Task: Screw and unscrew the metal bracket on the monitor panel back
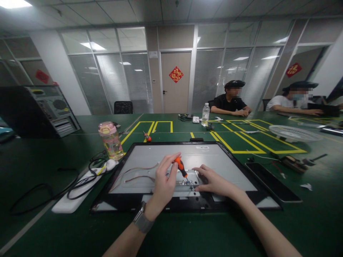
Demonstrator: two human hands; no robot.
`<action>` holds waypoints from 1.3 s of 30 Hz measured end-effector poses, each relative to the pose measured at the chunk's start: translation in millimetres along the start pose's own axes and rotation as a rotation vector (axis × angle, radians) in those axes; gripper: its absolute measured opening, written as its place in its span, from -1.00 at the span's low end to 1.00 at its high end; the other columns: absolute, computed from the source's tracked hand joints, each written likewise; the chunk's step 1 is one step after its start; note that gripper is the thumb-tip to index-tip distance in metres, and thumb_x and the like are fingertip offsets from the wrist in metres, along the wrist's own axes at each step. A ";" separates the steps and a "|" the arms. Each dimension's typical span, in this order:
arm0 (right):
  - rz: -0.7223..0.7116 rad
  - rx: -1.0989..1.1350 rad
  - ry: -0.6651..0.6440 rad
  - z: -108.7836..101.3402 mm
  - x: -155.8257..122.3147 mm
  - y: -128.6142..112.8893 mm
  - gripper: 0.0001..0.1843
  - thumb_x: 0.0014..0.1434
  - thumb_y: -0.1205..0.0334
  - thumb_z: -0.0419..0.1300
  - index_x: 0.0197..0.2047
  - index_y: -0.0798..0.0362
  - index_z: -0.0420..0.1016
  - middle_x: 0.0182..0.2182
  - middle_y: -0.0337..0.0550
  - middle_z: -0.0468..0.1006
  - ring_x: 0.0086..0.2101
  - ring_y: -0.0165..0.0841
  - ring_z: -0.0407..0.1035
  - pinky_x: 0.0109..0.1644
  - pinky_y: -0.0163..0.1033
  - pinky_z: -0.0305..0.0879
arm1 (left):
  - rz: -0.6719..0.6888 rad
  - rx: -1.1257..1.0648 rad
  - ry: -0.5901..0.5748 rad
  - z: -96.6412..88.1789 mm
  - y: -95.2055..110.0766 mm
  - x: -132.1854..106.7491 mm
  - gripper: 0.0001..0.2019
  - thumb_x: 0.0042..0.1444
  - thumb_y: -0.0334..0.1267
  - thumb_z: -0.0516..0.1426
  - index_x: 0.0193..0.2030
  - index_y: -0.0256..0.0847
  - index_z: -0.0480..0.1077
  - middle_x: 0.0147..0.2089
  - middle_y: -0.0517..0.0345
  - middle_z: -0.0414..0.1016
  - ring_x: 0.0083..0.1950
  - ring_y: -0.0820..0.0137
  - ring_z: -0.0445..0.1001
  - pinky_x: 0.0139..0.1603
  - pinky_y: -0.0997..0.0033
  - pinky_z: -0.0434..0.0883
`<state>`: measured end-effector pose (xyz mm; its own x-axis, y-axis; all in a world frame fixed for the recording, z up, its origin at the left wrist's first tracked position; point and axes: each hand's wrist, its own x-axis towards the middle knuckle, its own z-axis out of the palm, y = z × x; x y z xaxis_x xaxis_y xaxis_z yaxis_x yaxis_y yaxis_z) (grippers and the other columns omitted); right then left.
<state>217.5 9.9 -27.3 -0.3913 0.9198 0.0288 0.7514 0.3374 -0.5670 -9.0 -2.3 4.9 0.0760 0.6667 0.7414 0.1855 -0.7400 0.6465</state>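
Observation:
An opened flat display panel [235,167] lies back side up on the green table, with a black frame and a grey metal back. My left hand [164,178], wearing a watch [143,217], has its fingers closed at the handle of an orange and black screwdriver [181,167]. The screwdriver leans, its tip down at small metal parts on a metal bracket [175,191] near the panel's front edge. My right hand [214,181] rests at the bracket's right end, thumb and fingers spread apart. Thin wires [136,170] run across the panel at left.
Left stand a pink-lidded bottle [110,141], a white power strip [73,192] with black cables and a computer case [40,110]. A black phone-like slab [272,182] and a brown tool [294,162] lie right. Beyond are a water bottle [205,115] and two seated people.

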 end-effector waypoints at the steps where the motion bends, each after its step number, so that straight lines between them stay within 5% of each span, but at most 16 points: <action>1: 0.002 -0.002 0.002 0.3 0.1 0.7 -0.30 0.05 0.10 0.36 0.24 0.03 0.32 -0.09 -0.07 0.37 -0.09 -0.15 0.34 0.04 -0.14 0.29 | 0.007 0.006 -0.001 0.2 -0.2 -0.3 -0.74 0.31 -0.31 0.03 0.04 -0.15 0.48 -0.03 0.01 0.50 0.00 0.30 0.46 0.03 0.26 0.40; 6: 0.000 0.007 0.000 1.3 0.2 1.8 -0.27 0.04 0.09 0.36 0.25 0.09 0.31 -0.10 -0.06 0.38 -0.11 -0.15 0.35 0.01 -0.15 0.30 | 0.040 0.024 0.024 0.7 0.2 0.4 -0.77 0.25 -0.29 0.13 0.00 -0.12 0.53 -0.19 0.10 0.47 -0.14 0.35 0.46 -0.07 0.35 0.41; 12: 0.006 0.005 0.006 0.6 1.1 1.4 -0.28 0.04 0.08 0.36 0.24 0.04 0.33 -0.09 -0.06 0.38 -0.09 -0.15 0.35 0.04 -0.14 0.30 | -0.024 -0.043 -0.032 -0.9 0.3 -0.2 -0.73 0.32 -0.31 0.02 0.04 -0.14 0.49 -0.04 0.03 0.53 -0.01 0.30 0.48 0.03 0.30 0.38; 17: 0.000 0.006 0.005 0.7 1.4 0.3 -0.28 0.04 0.08 0.36 0.25 0.07 0.32 -0.10 -0.06 0.38 -0.11 -0.15 0.35 0.01 -0.15 0.31 | 0.032 0.029 0.023 0.3 -0.1 0.0 -0.79 0.26 -0.27 0.12 -0.03 -0.11 0.54 -0.20 0.10 0.45 -0.15 0.35 0.45 -0.09 0.37 0.40; 23: -0.009 0.008 0.004 0.5 0.5 0.6 -0.29 0.05 0.07 0.36 0.24 0.05 0.32 -0.10 -0.07 0.38 -0.11 -0.15 0.35 0.01 -0.13 0.31 | 0.007 -0.020 -0.013 -1.4 0.0 0.5 -0.72 0.32 -0.33 0.00 0.04 -0.14 0.49 -0.07 0.05 0.50 -0.05 0.33 0.47 -0.02 0.34 0.40; 29: -0.008 0.008 0.003 0.7 0.5 0.9 -0.29 0.05 0.10 0.36 0.25 0.05 0.31 -0.10 -0.07 0.38 -0.11 -0.17 0.35 0.02 -0.15 0.31 | 0.022 0.043 0.022 1.4 -1.5 0.1 -0.80 0.26 -0.27 0.13 -0.05 -0.09 0.54 -0.21 0.12 0.42 -0.16 0.37 0.44 -0.08 0.36 0.40; 39: 0.003 -0.010 0.003 -0.1 0.1 -1.4 -0.30 0.05 0.10 0.36 0.24 0.05 0.32 -0.09 -0.06 0.37 -0.10 -0.15 0.34 0.03 -0.13 0.30 | -0.007 0.008 -0.017 0.4 0.5 0.5 -0.75 0.32 -0.30 0.04 0.03 -0.11 0.49 -0.07 0.06 0.50 -0.02 0.33 0.47 0.02 0.32 0.38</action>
<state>216.5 9.5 -26.5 -0.3877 0.9213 0.0299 0.7579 0.3370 -0.5587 -8.6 -2.3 5.5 0.0910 0.6735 0.7335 0.1941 -0.7345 0.6503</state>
